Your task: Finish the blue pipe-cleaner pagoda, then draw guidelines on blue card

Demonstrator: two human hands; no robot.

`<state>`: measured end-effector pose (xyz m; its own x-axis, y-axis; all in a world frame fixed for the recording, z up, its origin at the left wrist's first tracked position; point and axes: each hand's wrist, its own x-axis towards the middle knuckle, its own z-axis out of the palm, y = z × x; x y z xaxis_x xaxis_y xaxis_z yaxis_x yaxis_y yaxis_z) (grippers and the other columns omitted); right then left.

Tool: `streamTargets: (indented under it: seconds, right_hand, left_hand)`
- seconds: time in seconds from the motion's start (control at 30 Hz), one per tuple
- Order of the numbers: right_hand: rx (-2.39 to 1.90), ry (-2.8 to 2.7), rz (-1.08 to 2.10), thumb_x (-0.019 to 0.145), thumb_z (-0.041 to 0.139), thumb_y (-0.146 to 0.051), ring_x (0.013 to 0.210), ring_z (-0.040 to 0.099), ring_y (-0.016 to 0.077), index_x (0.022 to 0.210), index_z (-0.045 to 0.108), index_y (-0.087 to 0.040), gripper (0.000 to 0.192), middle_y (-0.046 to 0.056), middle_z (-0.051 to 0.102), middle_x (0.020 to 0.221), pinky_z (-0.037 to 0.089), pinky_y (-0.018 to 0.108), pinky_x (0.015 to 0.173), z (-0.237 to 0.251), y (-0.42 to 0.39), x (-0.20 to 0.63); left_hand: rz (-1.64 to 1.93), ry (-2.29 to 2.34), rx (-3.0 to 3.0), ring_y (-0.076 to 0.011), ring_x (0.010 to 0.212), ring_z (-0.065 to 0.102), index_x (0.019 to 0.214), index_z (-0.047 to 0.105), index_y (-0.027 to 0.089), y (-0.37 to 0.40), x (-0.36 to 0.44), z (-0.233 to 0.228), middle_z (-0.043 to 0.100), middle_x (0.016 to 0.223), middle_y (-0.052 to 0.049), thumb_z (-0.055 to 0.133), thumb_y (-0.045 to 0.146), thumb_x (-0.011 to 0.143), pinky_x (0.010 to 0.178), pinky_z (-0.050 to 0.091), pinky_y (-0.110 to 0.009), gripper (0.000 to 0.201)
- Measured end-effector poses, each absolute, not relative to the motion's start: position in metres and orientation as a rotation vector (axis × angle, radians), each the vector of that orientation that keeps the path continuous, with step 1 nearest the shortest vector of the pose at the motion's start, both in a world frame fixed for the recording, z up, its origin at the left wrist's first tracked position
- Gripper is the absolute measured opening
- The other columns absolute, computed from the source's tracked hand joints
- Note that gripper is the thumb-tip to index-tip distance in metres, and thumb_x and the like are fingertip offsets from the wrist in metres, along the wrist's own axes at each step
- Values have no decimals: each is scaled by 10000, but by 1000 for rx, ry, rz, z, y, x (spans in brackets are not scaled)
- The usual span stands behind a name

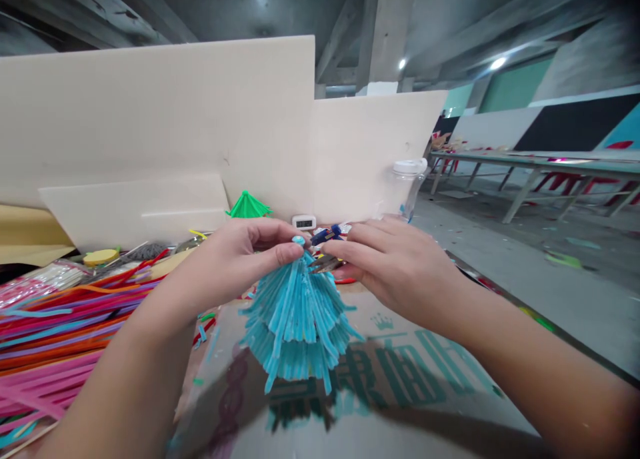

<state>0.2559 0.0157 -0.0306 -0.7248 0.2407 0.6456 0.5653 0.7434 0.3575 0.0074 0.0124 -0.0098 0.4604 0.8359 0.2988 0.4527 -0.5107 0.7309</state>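
Note:
My left hand (pixel 265 249) pinches the top of a tiered cone of light-blue pipe cleaners (pixel 300 319) between thumb and fingers. The cone stands upright, its strands fanning out in layers. From the right, my right hand (pixel 385 255) is closed around a hand tool with a dark metal tip (pixel 325 264). That tip points left and lies close against the cone's upper strands; whether it touches them I cannot tell. Most of the tool is hidden by my fingers, so its exact kind is unclear. A dark-blue object (pixel 326 235) shows just above the tip, beside my right fingers.
Many coloured pipe cleaners (pixel 75 325) lie on the left. A green pipe-cleaner umbrella shape (pixel 249 205), a small digital timer (pixel 304 222) and a clear jar with a white lid (pixel 407 185) stand behind. White boards (pixel 160 112) rise at the back. A printed sheet (pixel 425 412) covers the work surface.

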Motion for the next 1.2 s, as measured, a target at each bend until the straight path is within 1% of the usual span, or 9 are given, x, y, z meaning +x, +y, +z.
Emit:
streamTargets:
  seconds: [0.17,0.37,0.5,0.63,0.83,0.97,1.2]
  right_hand:
    - [-612,-2380,-732,1027,484,-313,841,646,225,1188,664,-175,278,82,728,949,402,352,699,-31,16,255]
    - [-624,-2381,-755,1041,444,-328,829,638,221,1194,667,-180,308,83,723,931,389,353,686,-33,16,255]
    - [-606,-2381,-737,1035,451,-310,784,642,223,1173,679,-159,306,81,720,902,396,352,670,-33,17,255]
    - [-577,-2380,-723,1037,443,-297,775,641,217,1150,691,-149,311,79,713,862,398,341,658,-31,18,254]
    - [-555,-2369,-705,1046,423,-304,781,622,197,1135,696,-166,319,70,698,844,396,327,669,-32,19,255]
    - [-545,-2356,-699,1051,409,-294,772,618,191,1116,696,-174,318,67,695,830,393,324,673,-33,18,255]
    - [-617,-2399,-612,1025,481,-319,820,645,217,1160,684,-177,283,68,720,908,390,343,691,-26,12,257]
  left_hand:
    - [867,1090,2152,-184,825,651,995,731,219,10,8,-8,745,938,-27,620,474,906,700,503,-279,292]
    - [877,1070,2146,-181,815,652,987,737,218,10,10,-8,751,927,-26,627,464,900,698,508,-276,283]
    - [853,1094,2147,-199,859,667,1025,731,234,11,7,-9,753,974,-24,625,497,903,745,531,-299,309]
    - [819,1120,2138,-212,892,679,1072,715,273,11,4,-11,748,1017,-11,608,532,909,814,549,-332,324]
    - [837,1085,2157,-204,887,681,1036,730,244,11,5,-11,758,993,-15,619,504,911,763,538,-289,309]
    - [829,1098,2157,-193,864,672,1029,727,265,11,5,-11,754,990,-1,617,518,911,766,539,-295,300]
    - [816,1127,2121,-228,925,684,1036,719,275,9,4,-11,747,994,-7,609,547,903,809,558,-329,322]
